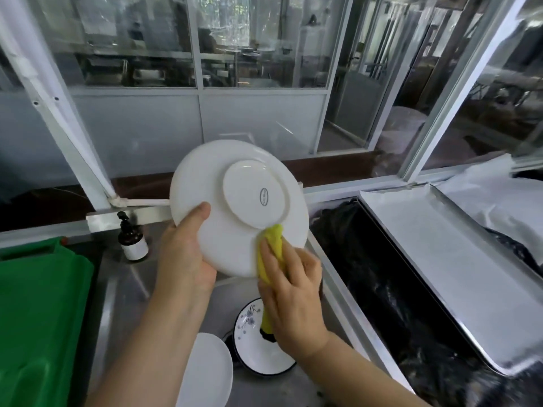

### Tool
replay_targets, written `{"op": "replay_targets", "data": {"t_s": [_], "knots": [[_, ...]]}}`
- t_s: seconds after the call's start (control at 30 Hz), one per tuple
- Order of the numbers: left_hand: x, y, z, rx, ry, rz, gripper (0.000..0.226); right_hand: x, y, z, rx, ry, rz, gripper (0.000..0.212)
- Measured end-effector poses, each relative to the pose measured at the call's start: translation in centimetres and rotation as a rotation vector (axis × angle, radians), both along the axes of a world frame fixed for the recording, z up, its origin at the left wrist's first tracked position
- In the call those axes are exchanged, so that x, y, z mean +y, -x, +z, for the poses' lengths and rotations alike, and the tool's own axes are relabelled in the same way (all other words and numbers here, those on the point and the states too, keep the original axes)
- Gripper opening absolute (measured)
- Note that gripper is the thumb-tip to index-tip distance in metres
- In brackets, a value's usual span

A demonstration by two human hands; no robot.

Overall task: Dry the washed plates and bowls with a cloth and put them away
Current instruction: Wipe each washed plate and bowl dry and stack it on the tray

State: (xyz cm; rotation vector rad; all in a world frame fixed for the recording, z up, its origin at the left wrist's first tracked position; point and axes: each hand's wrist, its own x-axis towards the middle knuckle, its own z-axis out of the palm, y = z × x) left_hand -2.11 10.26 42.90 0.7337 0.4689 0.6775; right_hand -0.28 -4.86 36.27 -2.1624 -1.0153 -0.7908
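Pressing a folded yellow cloth (271,251) against the underside of a round white ceramic plate (238,205), your right hand (289,292) is working with its fingers (269,261) laid nearly straight and close together over the fabric, just below the raised foot ring. Your left hand (183,254) is clamping the plate's lower left rim: the thumb is lying flat on the back face, while the remaining fingers are hidden behind the plate, presumably curled onto the front. You are holding the plate tilted, its back facing you, above a stainless steel sink (129,289).

Judgement on handling: glazed ceramic of this kind is stiff, moderately heavy and brittle, and any remaining wet film is likely making it slippery. A rim hold with the thumb opposing the fingers looks sound; a drop onto the crockery below would risk chipping.

Waiting in the basin beneath are a plain white plate (205,374) and a white dish with a dark rim and blue floral pattern (258,342), touching or overlapping each other. A green plastic board (41,304) is sitting at the left, with a brown pump bottle (130,237) just beside it. A shiny metal tray (449,259) is lying to the right, over black sheeting. Drying is under way; nothing appears put away yet.
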Motion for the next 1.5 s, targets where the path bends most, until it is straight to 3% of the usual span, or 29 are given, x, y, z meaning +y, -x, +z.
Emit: {"op": "replay_targets", "data": {"t_s": [0.1,0.23,0.43,0.6,0.83,1.0,1.1,1.37,1.5], "knots": [[-2.6,-2.0,-0.7,0.031,0.013,-0.027,0.012,-0.6,-0.9,0.6,-0.15,0.037,0.037,0.043],[-6.9,-4.7,-1.3,0.069,-0.036,-0.093,0.015,-3.7,-3.9,0.9,-0.252,0.085,0.111,0.036],[-15.3,-11.8,-2.4,0.132,-0.111,-0.109,0.019,-14.4,-13.0,-1.2,-0.139,0.017,0.13,0.039],[-23.8,-18.5,-3.2,0.18,-0.161,-0.116,0.019,-23.6,-20.7,-2.0,-0.158,0.032,0.165,0.043],[-32.8,-24.4,-3.3,0.166,-0.245,-0.195,0.013,-28.9,-28.2,1.9,-0.012,-0.041,0.128,0.035],[-33.7,-26.3,-2.4,0.161,-0.251,-0.206,0.03,-32.5,-32.1,2.3,0.236,-0.131,0.037,0.043],[-33.7,-26.9,-1.6,0.134,-0.263,-0.254,0.024,-33.3,-33.5,2.7,0.291,-0.147,0.004,0.044],[-31.9,-25.9,0.0,0.055,-0.23,-0.27,0.015,-32.9,-30.4,4.5,0.043,0.039,0.283,0.038],[-29.8,-23.9,0.6,0.072,-0.208,-0.237,0.035,-33.6,-29.8,4.2,-0.023,0.136,0.29,0.036]]}}
